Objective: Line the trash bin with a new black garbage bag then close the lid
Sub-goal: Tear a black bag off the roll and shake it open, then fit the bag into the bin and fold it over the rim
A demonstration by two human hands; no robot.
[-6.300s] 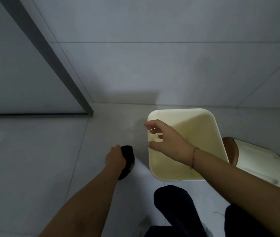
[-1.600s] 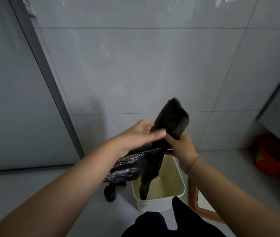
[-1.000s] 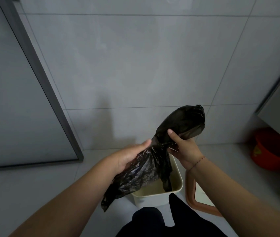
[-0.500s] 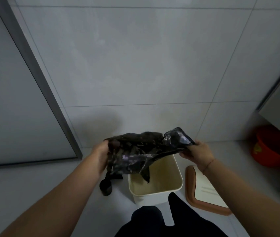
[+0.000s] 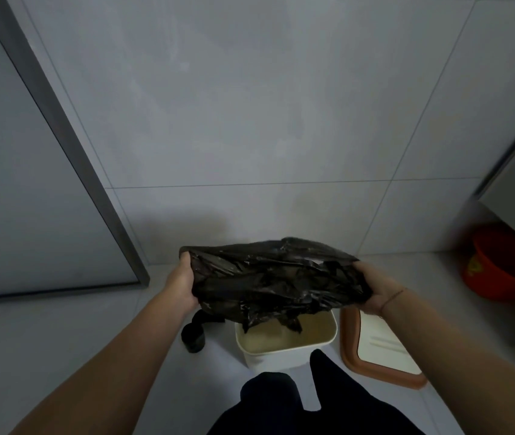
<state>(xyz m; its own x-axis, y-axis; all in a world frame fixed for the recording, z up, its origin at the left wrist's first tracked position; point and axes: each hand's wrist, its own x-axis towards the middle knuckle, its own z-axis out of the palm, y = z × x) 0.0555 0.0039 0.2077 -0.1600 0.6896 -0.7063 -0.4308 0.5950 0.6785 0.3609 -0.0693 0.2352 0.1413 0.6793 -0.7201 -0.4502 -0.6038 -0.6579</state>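
While both hands hold the crumpled black plastic garbage bag [image 5: 276, 279] spread between them, it hangs above the cream rectangular plastic trash bin [image 5: 284, 346], lowest folds dangling just over the bin's open mouth. Not inside yet, by my read.

Head view, the only one:
- Left hand [image 5: 181, 285]: grip closed on the bag's left edge, fingers curled into the film.
- Right hand [image 5: 375, 291]: grip closed on the right edge, thin bracelet at the wrist.
- Bin stands on the pale tiled floor [image 5: 61, 340], unlined, interior empty as far as visible.
- Cream lid with brown rim [image 5: 378, 350] lies flat on the floor just right of the bin, off it.
- Small black roll of spare bags [image 5: 192, 335] on the floor just left of the bin.
- Red plastic basin [image 5: 507, 268] far right, near the wall.

Risks:
- Can't tell whether the bag mouth is actually open; if film layers cling, it goes in as a wad and won't line.
- Thin film could tear if stretched hard over the rim corners.
- Light empty bin may shift or tip while cuffing the edge.
- Slack cuff could slip in when the lid closes.

Writing: none readable. Yellow mark on the basin, too blurred to tell.
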